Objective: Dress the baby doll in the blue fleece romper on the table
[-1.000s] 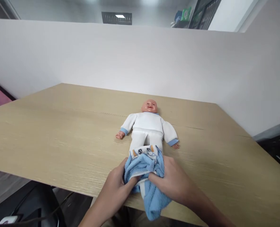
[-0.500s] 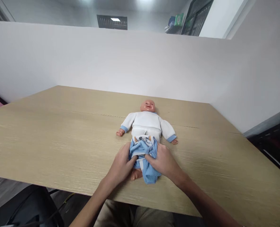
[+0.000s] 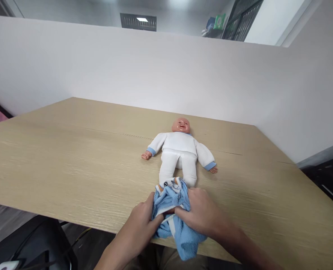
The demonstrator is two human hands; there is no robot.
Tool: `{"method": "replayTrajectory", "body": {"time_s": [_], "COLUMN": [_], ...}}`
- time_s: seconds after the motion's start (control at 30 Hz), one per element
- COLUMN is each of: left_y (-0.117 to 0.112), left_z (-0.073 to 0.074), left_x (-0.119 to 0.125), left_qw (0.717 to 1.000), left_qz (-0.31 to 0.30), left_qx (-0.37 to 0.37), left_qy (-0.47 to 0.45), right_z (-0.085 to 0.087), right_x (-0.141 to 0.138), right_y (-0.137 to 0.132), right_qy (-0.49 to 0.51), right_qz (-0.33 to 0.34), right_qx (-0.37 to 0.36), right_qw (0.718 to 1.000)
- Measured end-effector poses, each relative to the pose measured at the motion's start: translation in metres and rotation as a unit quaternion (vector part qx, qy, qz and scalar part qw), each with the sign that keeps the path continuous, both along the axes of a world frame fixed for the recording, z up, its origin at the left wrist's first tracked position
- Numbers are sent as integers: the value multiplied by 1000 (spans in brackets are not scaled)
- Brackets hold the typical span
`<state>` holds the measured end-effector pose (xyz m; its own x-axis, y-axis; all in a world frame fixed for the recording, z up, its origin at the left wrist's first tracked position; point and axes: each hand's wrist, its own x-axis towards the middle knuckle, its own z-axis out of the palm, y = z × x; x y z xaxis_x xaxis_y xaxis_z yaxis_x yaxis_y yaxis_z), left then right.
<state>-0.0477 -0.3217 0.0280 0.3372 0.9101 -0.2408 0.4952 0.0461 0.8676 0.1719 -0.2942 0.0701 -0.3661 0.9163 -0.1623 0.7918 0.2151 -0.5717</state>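
Observation:
A baby doll lies on its back, head at the far end, arms spread, in a white top with blue cuffs. Its white cloth legs show down to the shins. Light-blue terry pants with white trim and a printed front are bunched around the lower legs and hide the feet. My left hand grips the pants' left side, thumb over the waistband. On the right side, my right hand is closed on the same cloth. One pant leg hangs past the table's near edge.
The doll rests on a wide wooden table with a seam across it. A white wall rises behind, with a window opening above. At the lower left, a black chair stands beside the table.
Both hands have pulled the pants toward me, from the doll's hips down to its lower legs. The white thighs and knees are now uncovered. My view has shifted slightly.

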Motion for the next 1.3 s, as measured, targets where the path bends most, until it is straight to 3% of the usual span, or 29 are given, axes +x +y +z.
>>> {"method": "replayTrajectory", "body": {"time_s": [0.13, 0.3, 0.53, 0.7, 0.93, 1.13, 1.3], "left_y": [1, 0, -9, 3, 41, 69, 72], "left_z": [-7, -14, -31, -32, -34, -28, -18], "left_x": [-2, -3, 5, 12, 3, -4, -22], "left_qw": [1000, 999, 988, 970, 965, 966, 979], "left_qz": [-9, -13, 81, 122, 84, 36, -22], "left_qx": [-13, 27, 47, 160, 152, 94, 36], "left_qy": [0, 21, -125, -135, -195, -239, -200], "right_z": [-9, -9, -16, -21, -22, -21, -29], "right_x": [-5, -7, 8, 10, 7, 24, 52], "right_y": [-2, -6, -2, 7, 24, 39, 43], "right_qy": [37, 49, 150, 222, 230, 243, 290], "right_qz": [-18, -11, 16, -9, -57, 13, 55], "right_qx": [23, 6, 4, -2, 24, 2, -71], "right_qw": [999, 999, 989, 975, 971, 970, 953]}}
